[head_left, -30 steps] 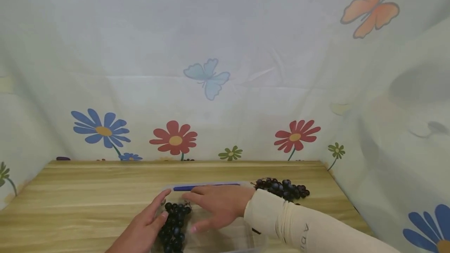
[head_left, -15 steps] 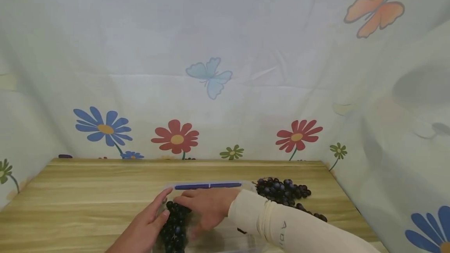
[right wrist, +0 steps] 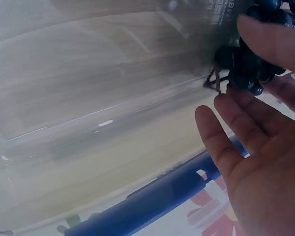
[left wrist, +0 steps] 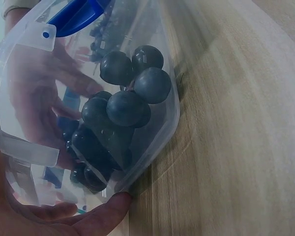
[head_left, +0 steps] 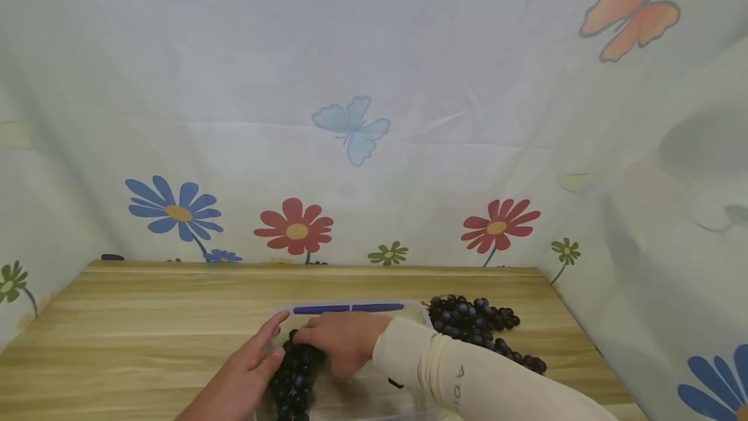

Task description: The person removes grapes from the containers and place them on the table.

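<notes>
A bunch of dark grapes (head_left: 295, 382) lies along the left side of a clear plastic container (head_left: 425, 312). Thumb and fingers of my right hand (head_left: 349, 342) curl round the far end of this bunch; the right wrist view shows the grapes (right wrist: 246, 66) and a bit of stem (right wrist: 217, 83) between them. At the container's left side, my left hand (head_left: 241, 369) rests with its index finger stretched along the far corner and its thumb beside the grapes. Through the clear wall (left wrist: 169, 105), the left wrist view shows several grapes (left wrist: 128, 108) and a left fingertip (left wrist: 115, 204) at the container's lower edge.
More dark grapes (head_left: 476, 323) lie on the wooden table (head_left: 175, 317) just right of the container, partly behind the right sleeve (head_left: 467, 369). A blue latch (head_left: 347, 308) runs along the container's far rim. Behind the table hangs a flower-and-butterfly curtain (head_left: 350, 200).
My right hand has moved left, and its spread fingers have curled round the end of the bunch. More of the grapes on the right now show past the sleeve. The left hand stays in place.
</notes>
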Available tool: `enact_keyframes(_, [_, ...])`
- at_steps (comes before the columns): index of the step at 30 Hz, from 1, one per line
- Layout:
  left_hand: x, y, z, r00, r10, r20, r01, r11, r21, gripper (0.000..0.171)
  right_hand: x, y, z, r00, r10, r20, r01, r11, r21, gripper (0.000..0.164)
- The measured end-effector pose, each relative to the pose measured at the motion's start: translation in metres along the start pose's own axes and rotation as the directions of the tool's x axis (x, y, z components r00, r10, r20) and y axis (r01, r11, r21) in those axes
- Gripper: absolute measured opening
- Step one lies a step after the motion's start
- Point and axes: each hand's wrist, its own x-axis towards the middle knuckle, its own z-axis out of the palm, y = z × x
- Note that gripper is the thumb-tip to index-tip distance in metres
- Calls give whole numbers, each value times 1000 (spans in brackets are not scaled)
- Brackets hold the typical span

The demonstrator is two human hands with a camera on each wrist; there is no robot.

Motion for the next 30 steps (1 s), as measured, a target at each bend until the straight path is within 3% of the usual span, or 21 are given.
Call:
enact_keyframes(4, [0, 1, 0, 1000, -20, -3, 20, 1000, 3, 58, 3, 2, 3, 999, 7, -33, -7, 1000, -13, 64])
enact_keyframes(8, [-1, 1, 0, 1000, -15, -3, 15, 1000, 0, 58, 5, 0, 5, 999, 28, -37, -29, 999, -29, 70])
enact_keyframes(14, [-1, 1, 0, 1000, 1, 0, -1, 1000, 18, 58, 6, -3, 10, 998, 25, -62, -34, 988, -153, 67])
enact_keyframes(19, [-1, 2, 1, 1000, -25, 4, 25, 999, 25, 58, 8, -5, 16, 995, 9, -96, -30, 975, -220, 60])
enact_keyframes(24, [-1, 3, 2, 998, -70, 3, 70, 997, 24, 59, 7, -5, 19, 994, -31, -108, 5, 972, -235, 64])
enact_keyframes(30, [-1, 1, 2, 999, -42, -7, 42, 998, 41, 60, 6, -6, 19, 988, -116, -100, 93, 973, -210, 77])
